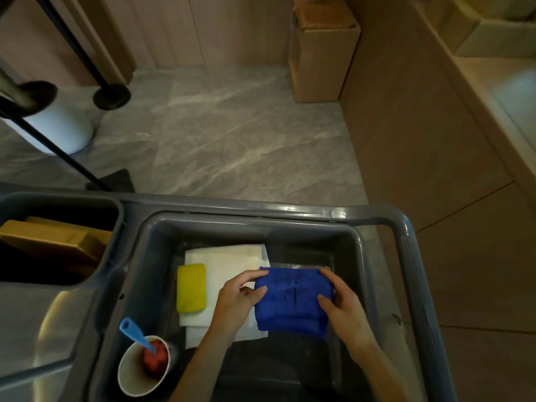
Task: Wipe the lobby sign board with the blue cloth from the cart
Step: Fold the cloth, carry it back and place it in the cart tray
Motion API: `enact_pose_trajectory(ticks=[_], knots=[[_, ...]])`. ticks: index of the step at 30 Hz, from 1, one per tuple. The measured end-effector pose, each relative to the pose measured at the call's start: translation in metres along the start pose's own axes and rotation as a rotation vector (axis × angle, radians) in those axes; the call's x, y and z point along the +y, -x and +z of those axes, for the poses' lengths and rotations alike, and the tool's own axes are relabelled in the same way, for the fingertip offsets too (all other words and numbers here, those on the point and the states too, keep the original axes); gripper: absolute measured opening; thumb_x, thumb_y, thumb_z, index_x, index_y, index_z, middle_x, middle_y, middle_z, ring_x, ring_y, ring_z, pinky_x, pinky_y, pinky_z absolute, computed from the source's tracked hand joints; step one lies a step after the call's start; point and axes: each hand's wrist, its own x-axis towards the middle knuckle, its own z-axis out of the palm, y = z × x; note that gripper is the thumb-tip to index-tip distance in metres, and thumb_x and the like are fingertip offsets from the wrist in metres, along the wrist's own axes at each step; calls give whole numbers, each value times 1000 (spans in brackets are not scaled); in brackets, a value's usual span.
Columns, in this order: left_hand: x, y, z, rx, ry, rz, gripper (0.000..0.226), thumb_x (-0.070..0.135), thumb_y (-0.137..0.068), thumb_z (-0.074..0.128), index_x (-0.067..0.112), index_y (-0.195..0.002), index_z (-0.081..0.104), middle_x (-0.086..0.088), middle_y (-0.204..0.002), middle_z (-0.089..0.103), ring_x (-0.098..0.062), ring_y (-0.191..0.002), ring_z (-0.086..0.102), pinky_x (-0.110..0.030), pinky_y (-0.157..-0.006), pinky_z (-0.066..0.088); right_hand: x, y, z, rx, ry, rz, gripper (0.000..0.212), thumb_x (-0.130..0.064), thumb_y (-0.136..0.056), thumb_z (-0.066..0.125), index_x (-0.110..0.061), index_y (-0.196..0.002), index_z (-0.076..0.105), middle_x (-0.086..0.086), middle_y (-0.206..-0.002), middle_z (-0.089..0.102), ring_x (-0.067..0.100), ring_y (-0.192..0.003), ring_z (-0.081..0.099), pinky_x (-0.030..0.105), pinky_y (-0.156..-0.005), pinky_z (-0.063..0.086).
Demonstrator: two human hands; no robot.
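A folded blue cloth is in the top tray of the grey cart. My left hand grips its left edge with thumb and fingers. My right hand grips its right edge the same way. The cloth sits just above the tray's floor, partly over a white folded cloth. No sign board is in view.
A yellow sponge lies on the white cloth at the left. A paper cup with a blue-handled tool stands at the tray's front left. A bin with cardboard is at the cart's left. Black stand legs, a white cylinder and a cardboard box stand on the grey floor.
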Motion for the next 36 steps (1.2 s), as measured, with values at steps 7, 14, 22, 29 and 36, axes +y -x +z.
enact_pose_trajectory(ticks=[7,14,22,29,36], knots=[[-21,-36,4,-124,161,-174,38,4,-99,54,31,-123,66,10,-129,57,-18,-116,60,-35,-79,63,18,-31,24,-10,-59,79,68,-9,-100,49,-60,-138,25,-32,-121,36,0,-106,53,31,-91,53],[-46,-68,2,-235,171,-217,62,-11,-94,51,38,-132,56,9,-140,50,-18,-121,57,-33,-74,62,24,-66,38,-21,12,75,72,-4,-101,45,-46,-152,17,-18,-138,27,3,-123,41,40,-107,44],[-66,-82,24,-336,-383,-56,82,-8,-92,59,19,-156,17,1,-164,9,-13,-146,21,-1,-99,24,45,-80,45,108,198,106,74,9,-93,52,-29,-153,32,1,-152,17,7,-120,38,14,-87,42],[-74,-82,35,-212,-568,72,74,-7,-89,61,17,-152,31,-9,-159,28,-27,-142,36,-38,-113,41,59,-67,54,245,327,-52,28,-37,-99,57,-44,-123,45,3,-117,66,18,-97,73,30,-72,61],[-80,-81,36,-153,-545,44,46,23,-103,50,29,-144,30,-12,-119,60,-24,-94,67,-48,-82,58,67,-58,57,229,281,-26,33,-56,-92,57,-37,-115,42,13,-105,71,28,-85,74,44,-73,63]])
